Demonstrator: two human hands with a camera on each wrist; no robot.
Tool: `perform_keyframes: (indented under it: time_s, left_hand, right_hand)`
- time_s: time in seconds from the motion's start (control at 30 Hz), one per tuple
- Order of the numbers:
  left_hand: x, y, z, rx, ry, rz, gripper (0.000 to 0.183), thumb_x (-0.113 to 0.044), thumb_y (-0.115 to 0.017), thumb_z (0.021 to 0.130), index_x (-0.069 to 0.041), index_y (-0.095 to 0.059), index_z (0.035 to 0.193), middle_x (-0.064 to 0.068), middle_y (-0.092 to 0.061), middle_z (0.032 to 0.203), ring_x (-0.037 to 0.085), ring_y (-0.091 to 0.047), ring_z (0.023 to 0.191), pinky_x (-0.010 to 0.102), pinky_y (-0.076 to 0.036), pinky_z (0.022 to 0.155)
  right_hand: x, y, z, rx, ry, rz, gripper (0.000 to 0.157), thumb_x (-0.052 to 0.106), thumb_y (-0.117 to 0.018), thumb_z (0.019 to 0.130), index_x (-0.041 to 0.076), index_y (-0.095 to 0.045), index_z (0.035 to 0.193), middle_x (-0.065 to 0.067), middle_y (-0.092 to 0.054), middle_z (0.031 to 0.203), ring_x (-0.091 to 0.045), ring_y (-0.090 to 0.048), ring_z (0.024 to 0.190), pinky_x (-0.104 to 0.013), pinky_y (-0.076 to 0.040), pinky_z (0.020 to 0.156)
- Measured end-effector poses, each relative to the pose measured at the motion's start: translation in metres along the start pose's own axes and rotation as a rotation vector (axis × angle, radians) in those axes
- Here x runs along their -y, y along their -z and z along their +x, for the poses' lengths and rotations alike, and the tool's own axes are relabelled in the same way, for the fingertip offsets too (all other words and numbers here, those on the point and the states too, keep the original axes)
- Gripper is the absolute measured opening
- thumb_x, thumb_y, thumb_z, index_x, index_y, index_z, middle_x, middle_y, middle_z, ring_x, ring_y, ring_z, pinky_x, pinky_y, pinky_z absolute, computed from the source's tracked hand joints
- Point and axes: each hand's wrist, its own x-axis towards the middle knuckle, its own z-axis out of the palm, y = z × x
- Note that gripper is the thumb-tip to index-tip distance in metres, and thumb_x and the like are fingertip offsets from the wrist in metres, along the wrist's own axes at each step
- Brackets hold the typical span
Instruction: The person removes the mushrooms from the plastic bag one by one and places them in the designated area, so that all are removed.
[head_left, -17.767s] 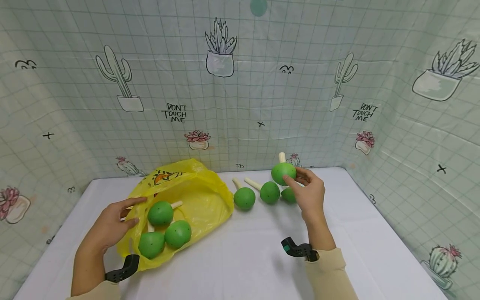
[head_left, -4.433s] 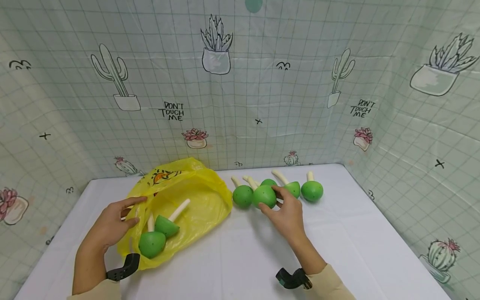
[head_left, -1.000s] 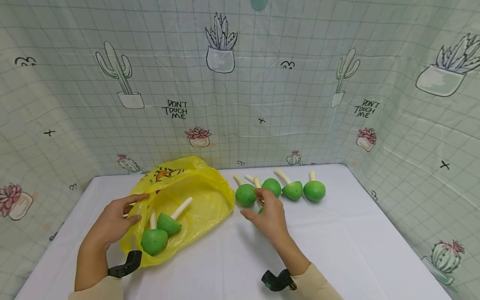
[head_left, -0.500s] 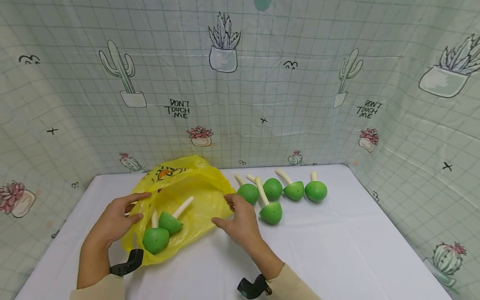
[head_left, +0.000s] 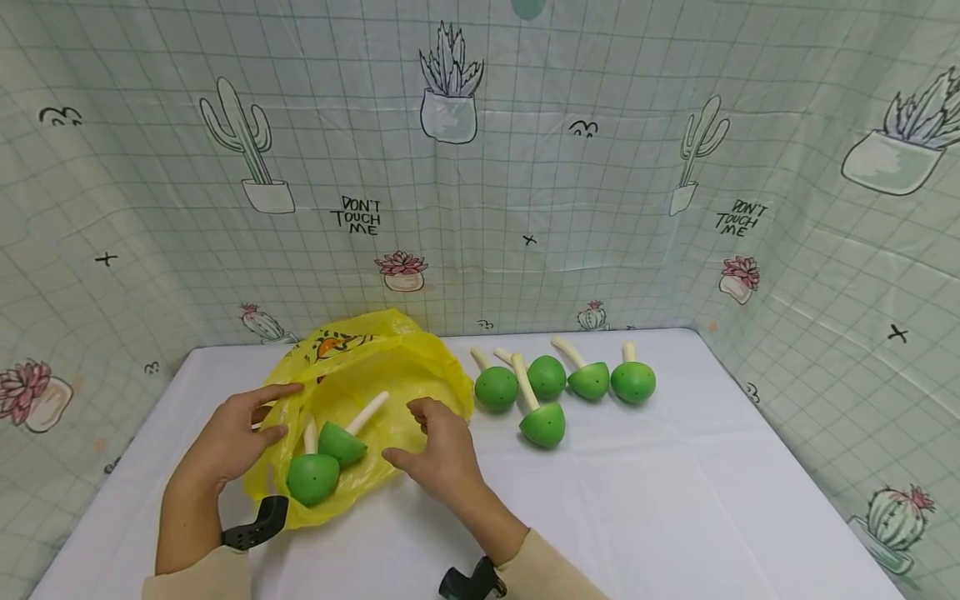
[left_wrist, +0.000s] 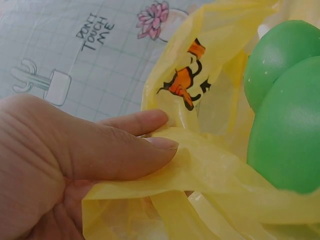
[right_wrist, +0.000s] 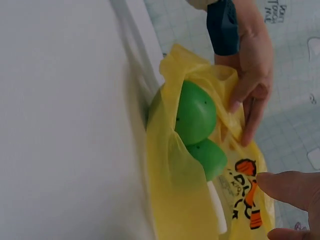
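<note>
A yellow plastic bag (head_left: 442,367) lies on its side at the left, mouth facing me. My left hand (head_left: 228,437) pinches its near left edge between thumb and fingers, as the left wrist view also shows. Inside the bag rest two toy mushrooms with green caps and white stems: a front mushroom (head_left: 312,481) and a tilted mushroom (head_left: 342,445) behind it. Over the right part of the bag's mouth hovers my right hand (head_left: 442,454), fingers spread, holding nothing. Its fingertips are a short way right of the tilted mushroom's stem.
Several more green toy mushrooms lie grouped at the back right, the nearest being a mushroom (head_left: 542,425) with its stem pointing back. A white-covered table (head_left: 637,500) carries everything. A patterned cloth (head_left: 480,208) walls in the back and sides.
Earlier the bag held three mushrooms; one fewer now. My right hand has let go of a mushroom in front of the group and moved left to the bag. The left hand keeps its hold.
</note>
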Motion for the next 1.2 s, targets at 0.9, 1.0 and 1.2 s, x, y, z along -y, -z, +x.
perform_keyframes:
  time_s: [0.9, 1.0, 1.2]
  left_hand:
    - [0.003, 0.0, 0.0, -0.007, -0.018, -0.017, 0.061, 0.012, -0.063, 0.096, 0.003, -0.048, 0.154, 0.036, -0.033, 0.161, 0.063, -0.041, 0.138, 0.065, -0.05, 0.103]
    - [0.003, 0.0, -0.001, -0.012, -0.034, -0.024, 0.061, 0.013, -0.063, 0.095, 0.003, -0.049, 0.154, 0.035, -0.034, 0.161, 0.062, -0.042, 0.138, 0.064, -0.052, 0.101]
    - [0.003, -0.001, -0.001, -0.016, -0.044, -0.021, 0.06, 0.014, -0.063, 0.095, 0.004, -0.05, 0.153, 0.036, -0.035, 0.16, 0.063, -0.043, 0.137, 0.064, -0.052, 0.101]
  right_hand:
    - [0.012, -0.048, 0.0, 0.055, 0.004, -0.073, 0.053, 0.02, -0.092, 0.082, -0.001, -0.07, 0.124, -0.012, -0.072, 0.116, -0.023, -0.067, 0.105, -0.032, -0.057, 0.09]
    - [0.012, -0.052, 0.002, 0.044, 0.012, -0.095, 0.049, 0.018, -0.091, 0.083, -0.001, -0.071, 0.123, -0.012, -0.072, 0.115, -0.023, -0.068, 0.105, -0.032, -0.057, 0.091]
    - [0.013, -0.059, 0.005, 0.023, 0.021, -0.132, 0.043, 0.016, -0.09, 0.084, 0.0, -0.072, 0.12, -0.01, -0.073, 0.112, -0.022, -0.068, 0.104, -0.032, -0.057, 0.092]
